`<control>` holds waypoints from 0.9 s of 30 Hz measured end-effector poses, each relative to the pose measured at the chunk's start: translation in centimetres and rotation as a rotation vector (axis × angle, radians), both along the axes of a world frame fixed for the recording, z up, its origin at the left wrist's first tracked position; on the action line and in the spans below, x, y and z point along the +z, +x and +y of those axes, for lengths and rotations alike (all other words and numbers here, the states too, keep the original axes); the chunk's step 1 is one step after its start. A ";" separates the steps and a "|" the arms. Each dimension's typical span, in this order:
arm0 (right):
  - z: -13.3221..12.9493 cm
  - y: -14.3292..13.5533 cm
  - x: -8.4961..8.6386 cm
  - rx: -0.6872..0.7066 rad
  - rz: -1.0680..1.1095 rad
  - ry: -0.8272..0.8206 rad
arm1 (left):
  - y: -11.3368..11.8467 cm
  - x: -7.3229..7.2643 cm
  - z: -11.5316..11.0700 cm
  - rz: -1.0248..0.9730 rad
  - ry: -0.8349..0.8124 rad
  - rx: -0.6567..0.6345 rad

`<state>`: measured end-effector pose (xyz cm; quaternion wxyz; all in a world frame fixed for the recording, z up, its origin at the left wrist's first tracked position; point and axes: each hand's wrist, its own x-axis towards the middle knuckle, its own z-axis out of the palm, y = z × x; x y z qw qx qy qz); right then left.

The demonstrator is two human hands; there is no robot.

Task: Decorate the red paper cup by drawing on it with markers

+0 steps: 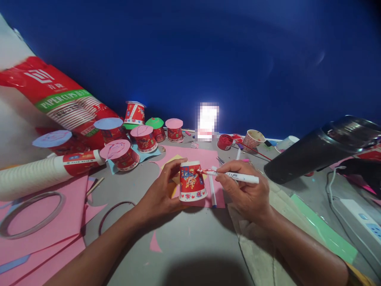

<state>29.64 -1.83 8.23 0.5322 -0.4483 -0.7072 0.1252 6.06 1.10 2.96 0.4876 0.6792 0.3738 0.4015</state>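
Observation:
My left hand point(165, 182) is closed around the side of a red printed paper cup point(193, 182), which is upside down, its white rim downward. In my right hand point(248, 192) is a white marker point(238, 176), pinched between thumb and fingers. The marker's red tip meets the right side of the cup. Beneath both hands lies a sheet of pink paper point(220, 186), with a yellow paper piece partly hidden behind my left hand.
Several red cups topped with paper discs, such as a pink-topped cup point(120, 155), stand at the left. A cup stack point(35, 172) and a tape ring point(32, 214) are nearer. At right are a black flask point(315, 151), a power strip point(361, 218) and a red paint pot point(225, 143).

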 end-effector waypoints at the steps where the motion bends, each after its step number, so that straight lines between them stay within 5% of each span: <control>1: 0.0 0.1 0.0 0.002 -0.002 -0.005 | 0.0 0.0 0.0 0.000 -0.008 0.003; 11: 0.3 0.8 -0.3 -0.095 0.076 -0.040 | -0.2 0.2 -0.1 0.023 -0.059 0.017; 27: 0.5 0.6 -0.1 -0.010 0.182 -0.064 | -0.5 0.0 0.1 -0.140 -0.236 -0.034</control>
